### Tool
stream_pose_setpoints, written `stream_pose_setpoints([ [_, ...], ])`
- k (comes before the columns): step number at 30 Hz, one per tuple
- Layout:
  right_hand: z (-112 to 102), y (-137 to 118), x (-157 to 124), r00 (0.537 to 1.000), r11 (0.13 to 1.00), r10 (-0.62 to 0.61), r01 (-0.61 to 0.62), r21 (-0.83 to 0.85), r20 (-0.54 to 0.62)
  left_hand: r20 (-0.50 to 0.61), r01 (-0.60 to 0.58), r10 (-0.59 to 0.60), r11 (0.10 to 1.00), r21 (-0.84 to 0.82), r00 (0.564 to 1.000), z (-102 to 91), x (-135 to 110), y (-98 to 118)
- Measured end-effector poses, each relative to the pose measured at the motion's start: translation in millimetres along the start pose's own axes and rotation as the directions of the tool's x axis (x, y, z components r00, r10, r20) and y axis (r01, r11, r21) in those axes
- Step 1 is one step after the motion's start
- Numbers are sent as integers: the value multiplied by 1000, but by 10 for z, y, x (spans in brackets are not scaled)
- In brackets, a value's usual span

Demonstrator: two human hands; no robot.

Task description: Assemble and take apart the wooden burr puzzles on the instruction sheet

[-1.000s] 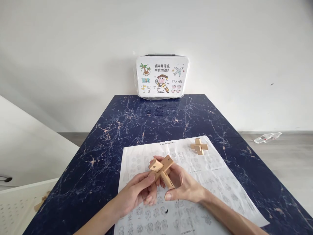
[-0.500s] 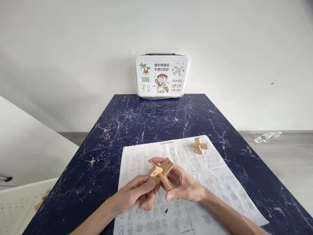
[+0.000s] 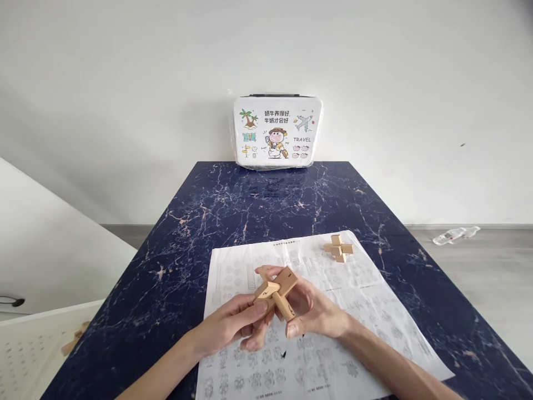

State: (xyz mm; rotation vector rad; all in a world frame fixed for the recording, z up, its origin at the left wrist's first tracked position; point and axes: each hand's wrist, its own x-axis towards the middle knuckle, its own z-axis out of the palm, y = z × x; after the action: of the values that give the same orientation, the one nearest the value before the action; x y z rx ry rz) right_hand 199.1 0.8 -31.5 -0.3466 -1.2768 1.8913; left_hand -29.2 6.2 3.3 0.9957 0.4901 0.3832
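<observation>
Between my two hands is a wooden interlocking puzzle [image 3: 278,290], its numbered pieces crossing one another. The digits 1 and 2 show on its upper faces. My left hand [image 3: 237,322] is closed on its left side, with the thumb lying along a piece. From the right, my right hand [image 3: 314,311] grips it, thumb at the end of the near piece and fingers behind. Parts of the puzzle are covered by my fingers. Under my hands lies a printed sheet [image 3: 333,289] with rows of small diagrams. Near its top right corner rests another wooden cross puzzle [image 3: 338,249].
A white cartoon-printed case [image 3: 278,133] in clear wrap stands at the far edge of the blue marbled table [image 3: 266,211]. At lower left is a white perforated bin [image 3: 29,344] with wooden pieces [image 3: 70,345]. Clear plastic [image 3: 456,234] lies on the floor at right.
The puzzle has turned very slightly in my hands, and my right thumb has shifted a little to the right. Both hands keep their hold; the view has moved slightly.
</observation>
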Motion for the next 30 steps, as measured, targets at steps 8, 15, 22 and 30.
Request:
stream_pose_setpoints([
  [8,57,-235,-25,979,960,-63,7,-280,-194,-54,-60,65,994,89,996,14,-15,28],
  [15,101,-674,-612,822,604,-186,-336,-723,-538,-136,-22,47,983,181,990,-14,-40,32],
  [22,-161,-554,-1290,638,221,-453,-597,-771,-623,-145,1,83,865,502,986,113,-57,71],
  [30,-266,-461,-1377,615,36,-458,-708,-705,-642,-222,137,182,390,911,958,508,-382,18],
])
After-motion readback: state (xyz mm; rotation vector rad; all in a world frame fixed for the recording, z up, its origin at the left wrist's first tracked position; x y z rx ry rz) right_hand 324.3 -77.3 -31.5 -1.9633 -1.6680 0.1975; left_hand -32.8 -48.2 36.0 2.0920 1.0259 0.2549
